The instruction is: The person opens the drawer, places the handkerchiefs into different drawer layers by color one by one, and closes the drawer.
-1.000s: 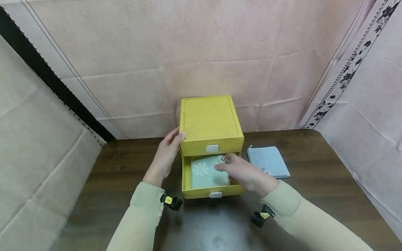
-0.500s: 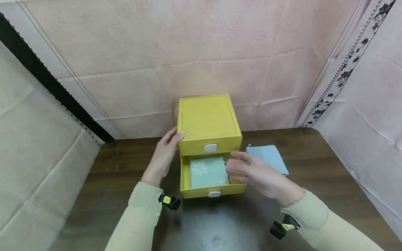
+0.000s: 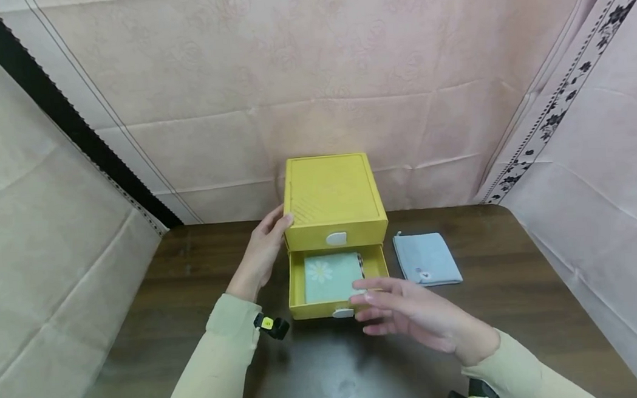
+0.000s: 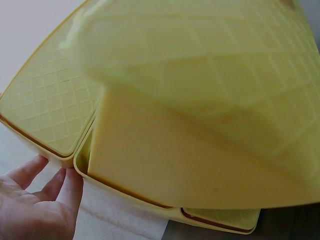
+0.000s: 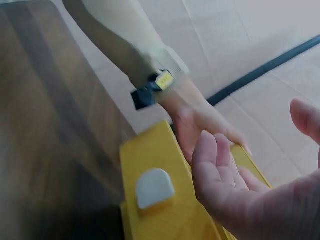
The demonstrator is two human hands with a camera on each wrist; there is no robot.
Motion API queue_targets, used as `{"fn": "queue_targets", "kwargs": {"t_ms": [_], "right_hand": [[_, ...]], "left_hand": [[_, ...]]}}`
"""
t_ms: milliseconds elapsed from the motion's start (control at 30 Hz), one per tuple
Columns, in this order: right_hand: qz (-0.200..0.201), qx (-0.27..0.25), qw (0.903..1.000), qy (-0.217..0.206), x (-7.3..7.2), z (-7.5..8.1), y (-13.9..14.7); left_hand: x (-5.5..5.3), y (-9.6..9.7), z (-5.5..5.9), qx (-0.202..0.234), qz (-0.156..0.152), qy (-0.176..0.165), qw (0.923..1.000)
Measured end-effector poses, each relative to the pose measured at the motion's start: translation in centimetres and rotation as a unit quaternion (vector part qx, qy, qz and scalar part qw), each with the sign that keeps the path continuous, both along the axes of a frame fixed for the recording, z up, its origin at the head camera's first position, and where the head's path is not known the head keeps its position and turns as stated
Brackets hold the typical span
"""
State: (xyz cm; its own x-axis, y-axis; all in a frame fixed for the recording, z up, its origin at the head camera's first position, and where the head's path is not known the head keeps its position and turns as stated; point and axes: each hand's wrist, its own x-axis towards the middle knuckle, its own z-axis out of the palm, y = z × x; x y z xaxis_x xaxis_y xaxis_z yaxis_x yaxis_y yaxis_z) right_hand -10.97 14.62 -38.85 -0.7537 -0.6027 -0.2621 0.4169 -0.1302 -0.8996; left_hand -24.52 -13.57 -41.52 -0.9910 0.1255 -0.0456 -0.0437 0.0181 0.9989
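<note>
A yellow two-drawer storage box stands near the back of the table, its lower drawer pulled out. In that drawer lies a folded mint-green cloth with a white daisy print. My left hand rests against the box's left side, thumb by the top edge; in the left wrist view the left hand's fingers touch the patterned side wall. My right hand hovers at the drawer's front right corner, fingers spread and holding nothing. In the right wrist view a white drawer knob shows beside the fingers.
To the right of the box, a folded light-blue cloth with a small hanging loop lies on the dark wooden table. Pale fabric hangs behind the table and along both sides.
My right hand has let go of the mint-green cloth and drawn back out of the drawer, toward the front and right. The left hand has stayed at the box's side.
</note>
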Motion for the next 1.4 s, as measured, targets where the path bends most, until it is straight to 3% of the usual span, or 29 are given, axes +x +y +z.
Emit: {"fn": "queue_targets", "kwargs": {"t_ms": [167,467,1033,1400], "right_hand": [[0.026,0.002,0.9996,-0.007,1.0,-1.2,-1.1],[0.035,0.016,0.9984,-0.042,1.3,-4.3,-2.7],[-0.004,0.045,0.9944,-0.095,0.1,-7.0,-3.2],[-0.027,0.006,0.9917,-0.126,-0.6,-8.5,-4.5]], "left_hand": [[0.0,0.0,0.2,0.0,-0.003,0.004,1.0],[-0.1,-0.1,0.2,-0.003,-0.003,-0.004,1.0],[-0.1,0.4,0.2,0.009,-0.002,0.003,1.0],[0.0,0.0,0.0,0.002,0.003,0.004,1.0]]}}
